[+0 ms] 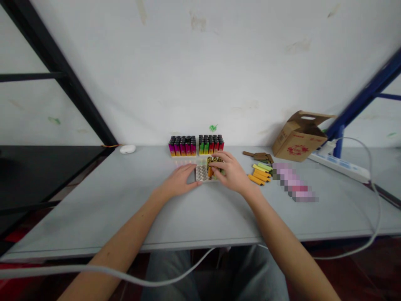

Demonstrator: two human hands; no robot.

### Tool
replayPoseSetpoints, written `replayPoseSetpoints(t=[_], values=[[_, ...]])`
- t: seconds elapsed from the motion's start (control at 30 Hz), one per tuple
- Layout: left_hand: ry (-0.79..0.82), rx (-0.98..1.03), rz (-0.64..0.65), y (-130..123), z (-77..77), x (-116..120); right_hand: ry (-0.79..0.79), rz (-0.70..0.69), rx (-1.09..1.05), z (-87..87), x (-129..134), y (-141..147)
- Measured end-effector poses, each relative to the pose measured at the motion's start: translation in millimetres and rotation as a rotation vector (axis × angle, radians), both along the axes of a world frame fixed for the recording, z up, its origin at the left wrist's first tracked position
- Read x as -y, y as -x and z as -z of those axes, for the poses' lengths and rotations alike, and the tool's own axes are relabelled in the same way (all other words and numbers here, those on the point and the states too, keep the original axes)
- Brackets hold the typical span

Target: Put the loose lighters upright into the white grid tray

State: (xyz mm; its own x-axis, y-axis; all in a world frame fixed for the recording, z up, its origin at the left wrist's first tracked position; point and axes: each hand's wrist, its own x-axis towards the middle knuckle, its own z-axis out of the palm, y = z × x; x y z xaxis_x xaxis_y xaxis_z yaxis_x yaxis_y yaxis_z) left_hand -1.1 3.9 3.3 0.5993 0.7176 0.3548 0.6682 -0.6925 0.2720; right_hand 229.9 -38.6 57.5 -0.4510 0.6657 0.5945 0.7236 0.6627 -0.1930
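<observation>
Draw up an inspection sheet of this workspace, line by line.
Surface: grey table, in use.
Job's things: gold-and-orange bundle above a white grid tray; black-topped magenta and green-red lighters upright behind.
Clutter: yellow bars, brown bars, pixelated pink item, cardboard box, white oval object.
Hands: left hand open, fingertips at the tray; right hand gripping the bundle.
Cables: white cable, white power strip.
Surroundings: scuffed white wall, black metal frame, blue metal frame.
</observation>
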Motion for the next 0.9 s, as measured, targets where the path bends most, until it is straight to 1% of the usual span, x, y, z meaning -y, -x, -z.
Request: replayPoseSetpoints(t=[0.13,0.2,0.23,0.3,0.37,0.43,0.5,0.53,0.57,0.67,0.77,0.83,0.9], values=[[0.019,-0.012,-0.013,-1,-0.7,1,0.024,-0.048,-0.073,1.9,-2,-9],[0.024,-0.017,-0.023,0,-0.3,1,0.024,-0.006,-0.163,3.8,-8,-20],[0.024,-0.019,-0.027,0,0.1,1,0.020,0.046,-0.205,5.1,-11,-29],[0.025,-0.020,-0.030,0,0.7,1,0.020,0.232,-0.239,8.3,-19,-48],[0.023,-0.017,-0.028,0,1.3,1,0.087,0.451,-0.150,10.9,-22,-68],[0.018,-0.013,-0.028,0,2.0,0,0.201,0.644,-0.034,10.8,-20,-81],[0.010,-0.011,-0.040,-1,3.0,0,0.286,0.841,0.009,7.2,-13,-85],[0.007,-0.011,-0.047,-1,3.5,0,0.319,0.912,0.018,4.4,-8,-83],[0.003,-0.012,-0.053,-1,4.0,0,0.351,0.953,0.032,1.4,-3,-80],[-0.002,-0.017,-0.052,-2,4.2,1,0.466,0.936,0.136,-6.0,8,-68],[-0.001,-0.032,-0.048,-2,2.9,3,0.479,0.852,0.216,-5.7,13,-59],[0.004,-0.041,-0.047,-2,2.1,3,0.461,0.714,0.231,-0.3,11,-57],[0.003,-0.048,-0.045,-1,1.9,2,0.436,0.528,0.218,8.4,7,-56]])
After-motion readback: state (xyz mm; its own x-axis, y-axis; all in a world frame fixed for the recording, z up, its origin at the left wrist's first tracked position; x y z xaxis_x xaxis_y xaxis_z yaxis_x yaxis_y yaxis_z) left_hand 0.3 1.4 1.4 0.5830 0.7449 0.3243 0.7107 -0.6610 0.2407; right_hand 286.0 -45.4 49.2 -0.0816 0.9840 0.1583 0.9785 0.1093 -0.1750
